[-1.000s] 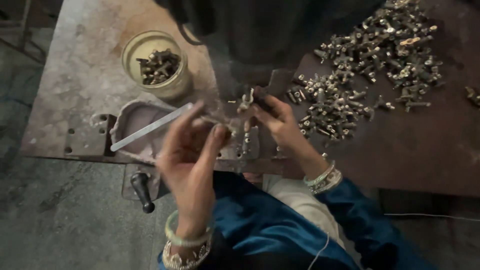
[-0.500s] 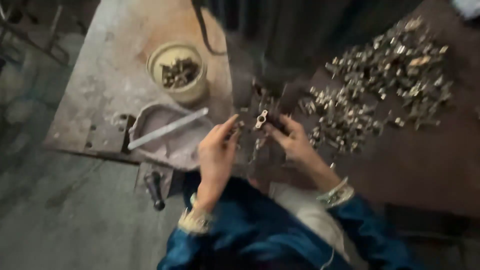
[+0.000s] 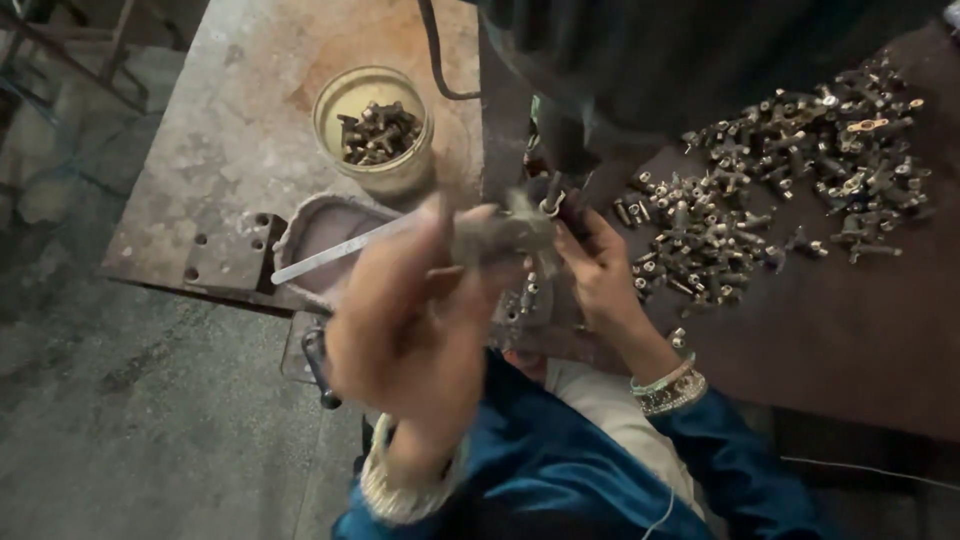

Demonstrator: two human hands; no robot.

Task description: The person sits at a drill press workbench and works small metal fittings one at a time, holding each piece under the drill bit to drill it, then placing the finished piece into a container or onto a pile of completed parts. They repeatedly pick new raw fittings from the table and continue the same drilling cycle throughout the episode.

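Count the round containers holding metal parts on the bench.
1: a yellowish round tub at the bench's far left, part-filled with small metal parts, beyond the left hand. The loose pile at right is uncontained. The machine may hide others.

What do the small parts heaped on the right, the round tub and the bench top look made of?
Small parts: metal, likely brass or steel, dull with bright glints.
Round tub: probably translucent yellowish plastic, its wall lets light through.
Bench top: seems steel plate, rusty, mottled grey-brown, with drilled holes.
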